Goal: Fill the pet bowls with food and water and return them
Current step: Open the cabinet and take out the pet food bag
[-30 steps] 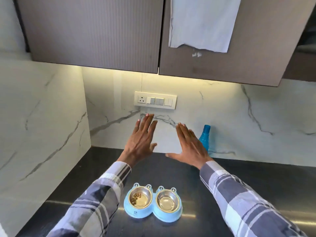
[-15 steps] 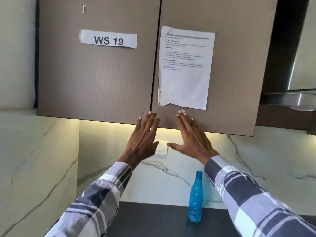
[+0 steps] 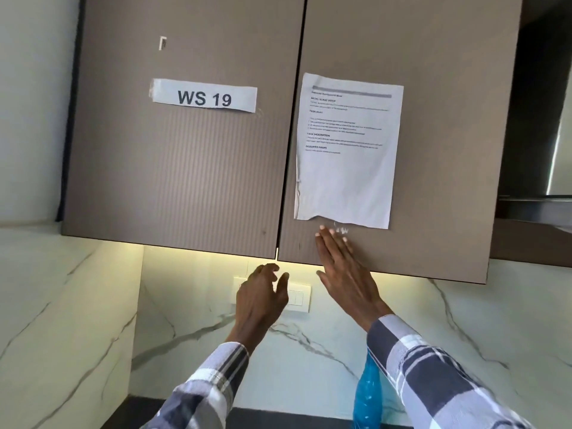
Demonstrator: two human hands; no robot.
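While my left grip [image 3: 261,297] curls under the left cupboard door [image 3: 185,168], clasping nothing, my right [image 3: 343,274] lies flat and released. Bowls out of view; next, pull it ajar for food, I reckon.

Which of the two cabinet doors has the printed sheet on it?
The right-hand cabinet door, which carries the printed instruction sheet; the left-hand cabinet door bears only the "WS 19" label.
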